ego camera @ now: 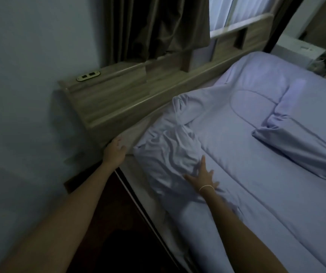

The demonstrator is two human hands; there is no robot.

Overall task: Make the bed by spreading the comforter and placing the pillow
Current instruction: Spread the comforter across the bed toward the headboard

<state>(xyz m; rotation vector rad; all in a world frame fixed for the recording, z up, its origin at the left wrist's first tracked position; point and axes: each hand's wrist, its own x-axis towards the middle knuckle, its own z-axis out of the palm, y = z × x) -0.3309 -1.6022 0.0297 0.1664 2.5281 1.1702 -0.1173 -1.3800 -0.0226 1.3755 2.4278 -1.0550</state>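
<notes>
In the head view, the comforter (256, 184), pale blue, covers most of the bed, smooth across the middle and bunched into wrinkles at the near corner by the headboard (119, 99). A pillow (168, 156) in a creased blue case lies at that corner, on the comforter. A second pillow (303, 146) lies well apart, farther across the bed. The right hand (202, 177) rests flat with fingers spread, palm down, touching the near pillow's edge and the comforter beside it; it grips nothing. A thin band circles its wrist. The left hand (115, 151) is at the bed's corner, fingers loosely apart, against the foot of the headboard and just beside the bare mattress edge (136, 134); it holds nothing. A dark curtain (158, 28) hangs above the headboard, and a wall (30, 75) stands left.
</notes>
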